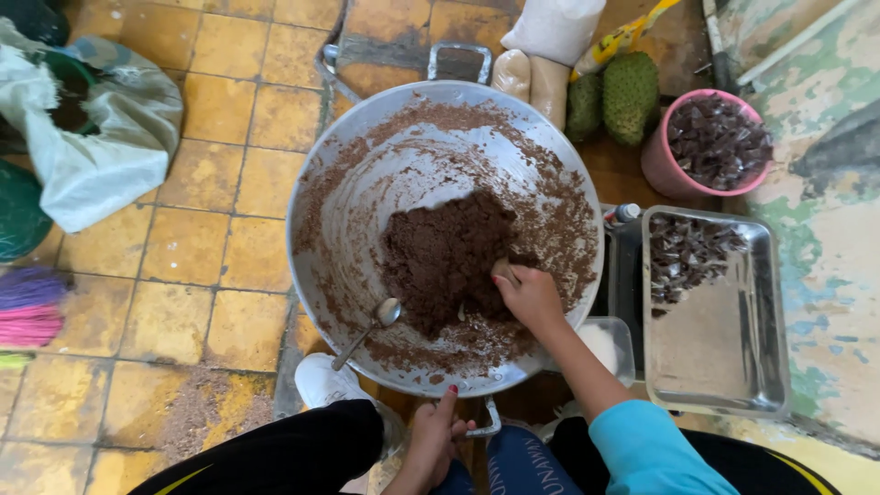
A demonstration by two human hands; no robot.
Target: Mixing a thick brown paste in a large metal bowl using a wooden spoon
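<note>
R hand (530,295) clenched, pressing crumbly brown mix (449,261) in round metal pan (367,147); L hand (433,438) grips pan handle (488,423).

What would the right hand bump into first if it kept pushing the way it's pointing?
Most likely the dark brown crumbly heap in the big round metal pan; the right hand already points up-left into its edge, gripping something pale.
</note>
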